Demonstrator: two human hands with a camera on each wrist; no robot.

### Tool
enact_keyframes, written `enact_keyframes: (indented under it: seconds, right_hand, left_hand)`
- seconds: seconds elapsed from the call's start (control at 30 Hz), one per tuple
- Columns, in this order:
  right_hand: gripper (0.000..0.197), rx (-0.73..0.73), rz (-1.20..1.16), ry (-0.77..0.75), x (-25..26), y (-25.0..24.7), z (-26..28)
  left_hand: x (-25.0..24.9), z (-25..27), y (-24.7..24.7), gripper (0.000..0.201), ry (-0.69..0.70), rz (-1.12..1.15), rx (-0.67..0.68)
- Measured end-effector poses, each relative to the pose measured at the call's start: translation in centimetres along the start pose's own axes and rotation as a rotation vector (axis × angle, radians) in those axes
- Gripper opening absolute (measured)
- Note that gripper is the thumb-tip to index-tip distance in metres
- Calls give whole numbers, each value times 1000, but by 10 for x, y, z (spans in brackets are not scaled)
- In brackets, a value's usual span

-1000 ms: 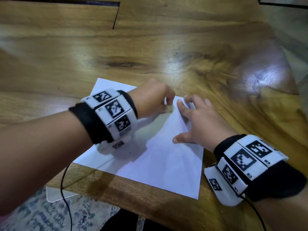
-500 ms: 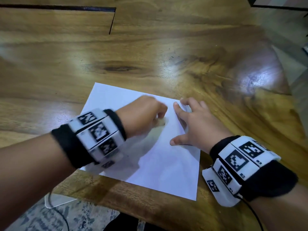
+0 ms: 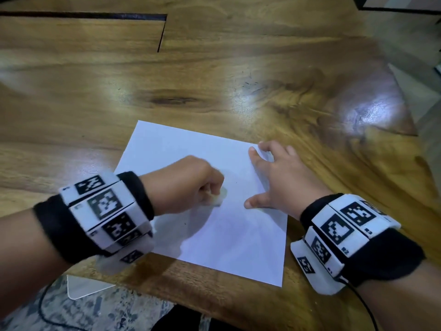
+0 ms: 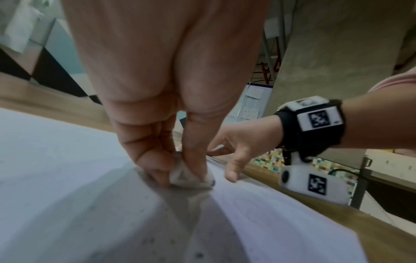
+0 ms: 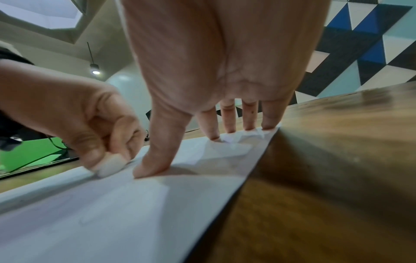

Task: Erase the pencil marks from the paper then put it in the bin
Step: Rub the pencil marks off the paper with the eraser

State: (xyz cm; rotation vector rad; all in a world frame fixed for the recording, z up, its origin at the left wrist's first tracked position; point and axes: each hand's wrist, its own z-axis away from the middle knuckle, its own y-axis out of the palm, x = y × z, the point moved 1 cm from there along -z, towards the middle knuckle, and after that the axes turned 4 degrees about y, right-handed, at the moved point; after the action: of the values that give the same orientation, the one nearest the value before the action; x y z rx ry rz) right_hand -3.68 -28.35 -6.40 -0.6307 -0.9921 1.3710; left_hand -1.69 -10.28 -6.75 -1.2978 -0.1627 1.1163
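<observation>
White paper lying flat on the wooden table, at its near edge. Faint pencil marks on the sheet, beside a white eraser pressed onto its middle. Pinched there in the grip of the left hand, fingers curled round it. Just right of the eraser, right hand spread flat, holding nothing, thumb and fingertips pressing the paper's far right corner, creased there. Black specks scattered on the paper nearer the left wrist.
</observation>
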Motion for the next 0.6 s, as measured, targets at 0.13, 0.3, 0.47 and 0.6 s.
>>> enact_keyframes:
  seconds: [0.13, 0.3, 0.47, 0.6]
  right_hand:
    - [106, -5, 17, -4, 0, 0, 0]
    - [106, -4, 5, -1, -1, 1, 0]
    - [106, 5, -3, 3, -2, 1, 0]
    - [105, -3, 1, -10, -1, 1, -1]
  left_hand:
    - [2, -16, -14, 8, -9, -4, -52]
    - [6, -54, -34, 11, -107, -1, -244]
    - [4, -4, -6, 9, 10, -30, -11]
    - [10, -23, -19, 4, -16, 15, -85]
